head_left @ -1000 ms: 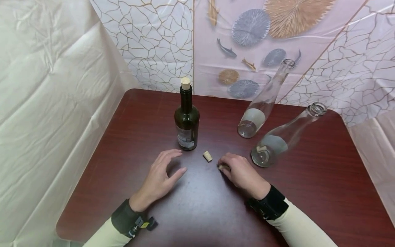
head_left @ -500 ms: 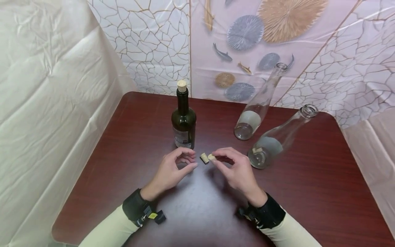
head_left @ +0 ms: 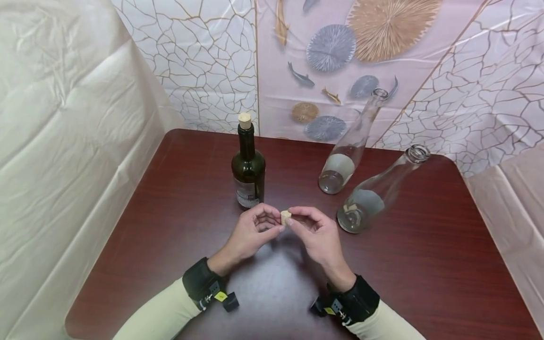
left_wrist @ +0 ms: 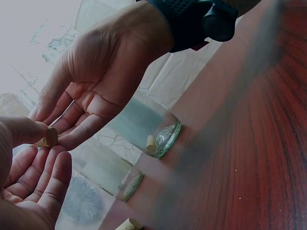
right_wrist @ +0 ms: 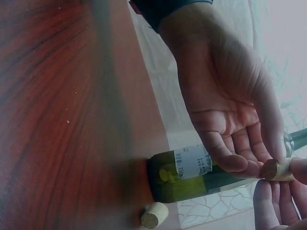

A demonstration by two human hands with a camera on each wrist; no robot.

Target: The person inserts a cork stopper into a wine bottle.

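Note:
A tan cork [head_left: 285, 217] is raised above the table between my two hands. My left hand [head_left: 250, 232] pinches it with thumb and fingertips from the left. From the other side my right hand [head_left: 319, 237] grips the same cork with thumb and forefinger. Just beyond the left hand stands a dark green wine bottle [head_left: 248, 166], a pale cork stopper [head_left: 244, 121] sticking up from its mouth. A second loose cork [right_wrist: 154, 215] lies on the table near that bottle in the right wrist view; in the head view the hands hide it.
Two clear glass bottles, a nearer one [head_left: 366, 203] and a farther one [head_left: 339, 166], stand uncorked at the right. A cork piece [left_wrist: 151, 143] lies inside the nearer one. The dark red table [head_left: 178, 198] meets patterned cloth walls [head_left: 204, 71] behind.
My right hand has lifted the cork from the table and brought it left. My left hand has moved right and closed its fingers on the cork too. The view has shifted slightly.

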